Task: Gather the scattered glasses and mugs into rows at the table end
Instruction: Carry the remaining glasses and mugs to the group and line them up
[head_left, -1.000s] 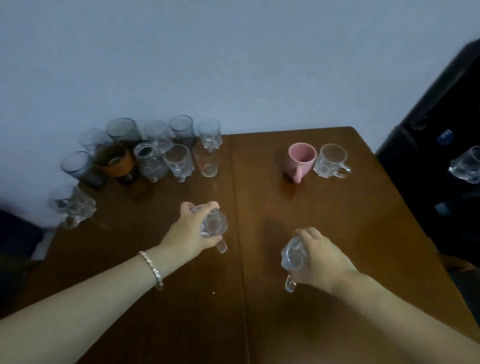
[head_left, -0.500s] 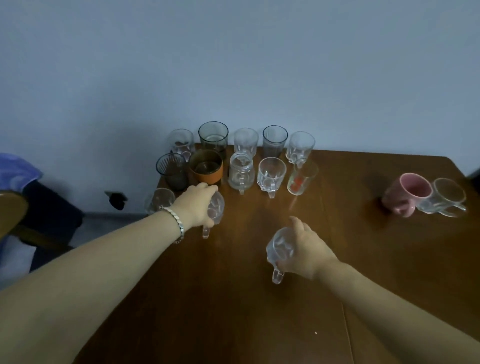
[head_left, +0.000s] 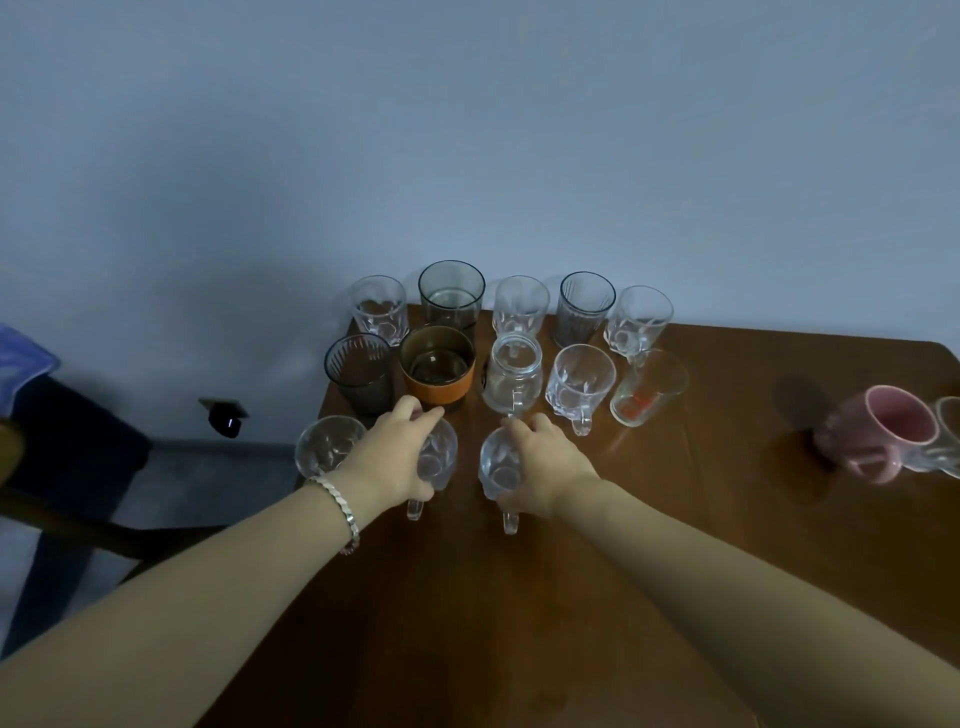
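My left hand grips a clear glass mug from above, its handle pointing toward me. My right hand grips a second clear glass mug the same way, a little to the right. Both mugs are low over or on the brown table, just in front of two rows of glasses at the far left end. Another clear glass stands left of my left hand. The near row holds a dark ribbed glass, an orange-banded glass, a glass jar mug, a faceted mug and a tilted tumbler.
Several taller glasses line the wall behind, among them a dark tumbler. A pink mug and a clear mug stand at the right edge. A chair with blue cloth sits off the table's left side.
Both hands have carried their mugs forward to the rows of glasses. My view has swung left, so the rows sit centred and the pink mug has slid to the right edge.
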